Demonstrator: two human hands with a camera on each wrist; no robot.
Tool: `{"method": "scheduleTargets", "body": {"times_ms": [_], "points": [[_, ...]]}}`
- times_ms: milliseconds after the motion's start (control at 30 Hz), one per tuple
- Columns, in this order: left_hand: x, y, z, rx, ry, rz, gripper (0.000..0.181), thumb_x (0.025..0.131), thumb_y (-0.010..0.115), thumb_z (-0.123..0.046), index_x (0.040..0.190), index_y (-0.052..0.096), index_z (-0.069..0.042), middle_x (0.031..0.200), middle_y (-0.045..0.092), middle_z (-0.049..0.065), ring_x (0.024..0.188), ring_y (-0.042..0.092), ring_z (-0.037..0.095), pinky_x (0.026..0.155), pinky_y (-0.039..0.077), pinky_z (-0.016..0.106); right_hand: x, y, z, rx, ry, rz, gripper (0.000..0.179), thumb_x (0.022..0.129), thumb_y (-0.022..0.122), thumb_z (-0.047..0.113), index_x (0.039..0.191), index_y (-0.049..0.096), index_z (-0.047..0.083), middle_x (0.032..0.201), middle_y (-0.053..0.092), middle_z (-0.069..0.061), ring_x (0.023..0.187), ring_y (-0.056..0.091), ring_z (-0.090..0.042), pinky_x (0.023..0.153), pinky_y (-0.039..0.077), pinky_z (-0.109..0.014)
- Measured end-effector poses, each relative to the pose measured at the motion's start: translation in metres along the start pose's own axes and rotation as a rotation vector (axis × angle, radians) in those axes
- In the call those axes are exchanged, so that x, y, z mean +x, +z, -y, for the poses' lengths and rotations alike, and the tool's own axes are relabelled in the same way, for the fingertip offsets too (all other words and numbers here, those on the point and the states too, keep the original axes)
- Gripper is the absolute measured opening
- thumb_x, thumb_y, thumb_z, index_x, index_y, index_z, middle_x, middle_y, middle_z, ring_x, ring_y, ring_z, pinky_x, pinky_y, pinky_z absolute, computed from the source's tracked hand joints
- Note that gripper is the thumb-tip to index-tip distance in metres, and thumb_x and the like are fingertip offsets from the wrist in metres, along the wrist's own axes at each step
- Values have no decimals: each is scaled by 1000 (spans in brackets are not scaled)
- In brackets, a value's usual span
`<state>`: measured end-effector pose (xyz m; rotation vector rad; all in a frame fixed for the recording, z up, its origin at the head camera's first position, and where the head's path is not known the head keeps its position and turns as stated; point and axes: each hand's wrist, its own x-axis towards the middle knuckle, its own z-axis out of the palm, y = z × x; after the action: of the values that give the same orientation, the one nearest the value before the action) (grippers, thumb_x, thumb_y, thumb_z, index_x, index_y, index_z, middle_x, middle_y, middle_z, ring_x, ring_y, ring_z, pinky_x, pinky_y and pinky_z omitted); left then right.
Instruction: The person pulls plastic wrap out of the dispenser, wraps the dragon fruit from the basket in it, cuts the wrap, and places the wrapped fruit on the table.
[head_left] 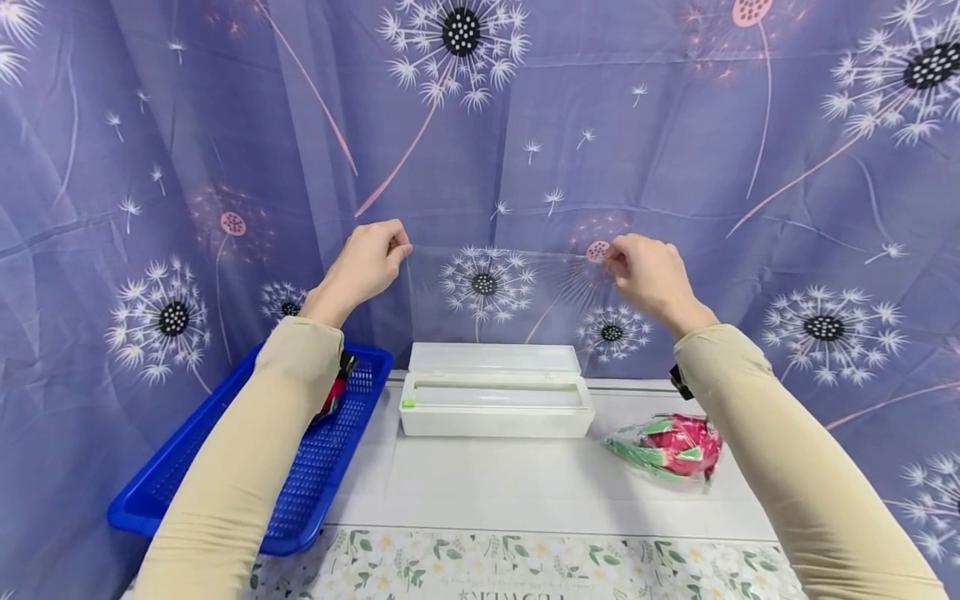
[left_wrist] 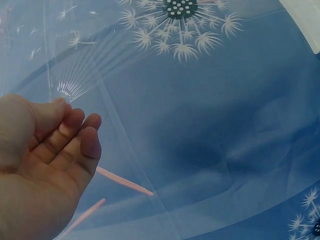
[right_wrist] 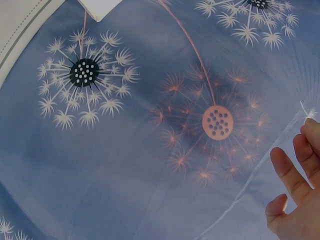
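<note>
Between both hands a sheet of clear cling film [head_left: 510, 304] is stretched, almost invisible against the curtain. My left hand [head_left: 372, 260] pinches one corner; the left wrist view shows creases fanning out from the thumb and fingertips. With thumb and fingertips, my right hand [head_left: 651, 271] pinches the opposite corner. Below and between the hands sits a white cling film dispenser [head_left: 495, 421], its lid [head_left: 493, 358] raised at the back. A green slider [head_left: 408, 402] is at its left end. Right of it lies a dragon fruit [head_left: 686, 442] in clear film.
A blue plastic basket [head_left: 315, 492] stands at the left, partly behind the left forearm. Something red, mostly hidden by that sleeve, lies in it [head_left: 330, 402]. A purple dandelion curtain [head_left: 675, 125] hangs behind the white tabletop [head_left: 487, 492]. Floral cloth [head_left: 450, 562] covers the near edge.
</note>
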<state>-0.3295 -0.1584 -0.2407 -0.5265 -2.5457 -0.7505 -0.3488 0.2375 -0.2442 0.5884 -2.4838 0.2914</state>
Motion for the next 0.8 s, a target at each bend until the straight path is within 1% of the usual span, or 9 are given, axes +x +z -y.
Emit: {"method": "scheduleTargets", "body": {"times_ms": [200, 267, 500, 700, 800], "points": [[2, -3, -5, -7, 1, -16, 13, 101, 53, -12, 95, 62, -5, 85, 61, 11, 67, 52, 25, 61, 40, 37, 1, -8, -1, -17, -2, 7, 3, 89, 65, 8, 89, 67, 7, 84, 65, -9, 77, 62, -31, 74, 42, -53], [3, -5, -7, -4, 9, -24, 13, 101, 53, -12, 95, 62, -5, 85, 61, 12, 67, 52, 25, 62, 40, 37, 1, -12, 0, -25, -7, 10, 4, 89, 65, 8, 91, 68, 8, 85, 66, -9, 78, 62, -31, 74, 42, -54], [7, -14, -12, 8, 53, -46, 12, 100, 54, -9, 95, 62, -2, 87, 63, 15, 67, 52, 26, 63, 41, 38, 6, -25, 1, -52, -24, 16, 7, 90, 64, 9, 94, 70, 8, 83, 65, -8, 74, 60, -29, 69, 41, -50], [11, -22, -15, 9, 71, -67, 13, 101, 52, -8, 95, 62, -2, 87, 62, 15, 69, 54, 27, 65, 42, 38, 11, -37, 6, -53, -33, 11, 9, 91, 61, 8, 93, 69, 9, 83, 65, -10, 74, 59, -30, 70, 40, -52], [12, -26, -15, 5, 71, -75, 13, 101, 53, -8, 95, 62, -2, 88, 62, 14, 70, 54, 26, 66, 43, 38, 14, -41, 9, -56, -37, 3, 10, 91, 60, 8, 92, 69, 9, 83, 64, -10, 75, 58, -31, 69, 39, -53]]}}
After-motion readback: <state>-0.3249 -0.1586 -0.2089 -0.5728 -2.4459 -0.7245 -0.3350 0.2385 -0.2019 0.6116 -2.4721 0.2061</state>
